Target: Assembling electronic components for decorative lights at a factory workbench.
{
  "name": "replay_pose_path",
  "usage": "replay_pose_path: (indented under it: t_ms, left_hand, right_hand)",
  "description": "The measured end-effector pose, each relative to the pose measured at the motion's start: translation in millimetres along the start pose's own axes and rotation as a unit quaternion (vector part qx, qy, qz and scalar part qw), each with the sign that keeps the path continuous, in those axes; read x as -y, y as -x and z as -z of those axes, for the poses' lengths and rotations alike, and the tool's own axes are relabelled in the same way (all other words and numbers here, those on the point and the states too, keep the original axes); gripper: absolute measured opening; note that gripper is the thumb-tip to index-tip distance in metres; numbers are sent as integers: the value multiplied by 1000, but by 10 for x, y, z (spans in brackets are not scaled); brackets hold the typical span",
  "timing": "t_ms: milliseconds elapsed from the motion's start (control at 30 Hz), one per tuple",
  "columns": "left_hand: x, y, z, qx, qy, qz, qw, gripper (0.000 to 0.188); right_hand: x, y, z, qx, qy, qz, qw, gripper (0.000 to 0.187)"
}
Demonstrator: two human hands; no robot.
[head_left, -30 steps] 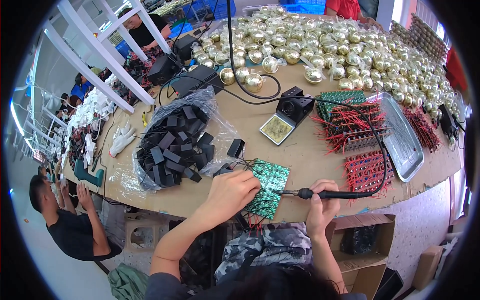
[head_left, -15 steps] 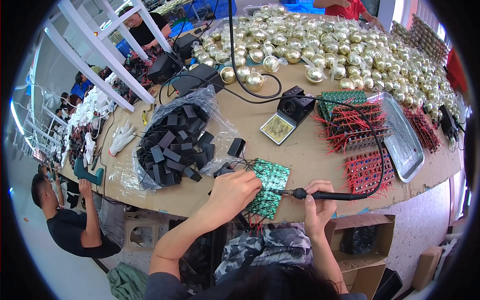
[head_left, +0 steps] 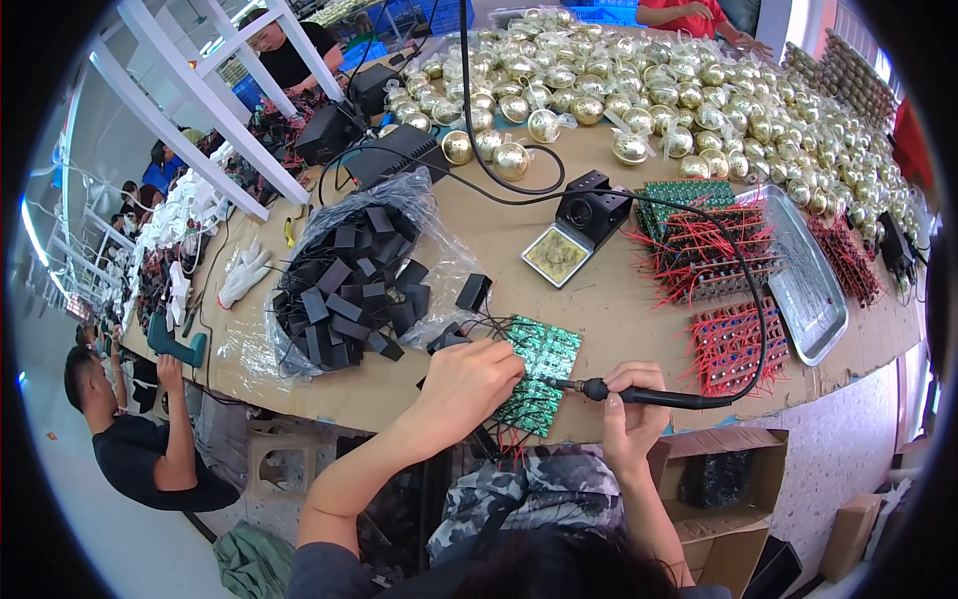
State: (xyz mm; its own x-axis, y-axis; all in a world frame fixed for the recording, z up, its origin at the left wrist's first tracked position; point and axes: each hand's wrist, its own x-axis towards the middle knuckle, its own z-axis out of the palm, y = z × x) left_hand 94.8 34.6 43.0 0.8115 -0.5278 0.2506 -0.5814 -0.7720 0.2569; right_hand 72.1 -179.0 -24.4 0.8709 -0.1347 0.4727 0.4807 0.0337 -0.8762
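My right hand grips a soldering iron by its black handle. The iron's tip points left and reaches the middle of a green circuit board at the table's near edge. Over the board's left side, my left hand is closed in a pinch. What its fingertips hold is hidden, though thin black wires run across the board around them. Red wires hang from the board's near edge. A small black box with wires lies just beyond the board's left corner.
A clear plastic bag of black boxes lies left. Beyond the board stands a soldering stand with a sponge tray. Red-wired circuit boards and a metal tray sit right. Gold balls cover the far side. Other people work nearby.
The rear end of the soldering iron has dipped slightly toward me. Both hands stay in almost the same place at the board.
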Motion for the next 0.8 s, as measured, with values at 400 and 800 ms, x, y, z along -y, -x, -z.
replay_pose_path:
  t_ms: [400,800]
  left_hand:
    - [-8,1,5,-6,3,4,1000,6]
    - [-8,4,-7,0,0,5,1000,7]
  right_hand:
    - [127,-77,-68,20,75,51,996,17]
    - [104,-55,-37,6,55,1,998,17]
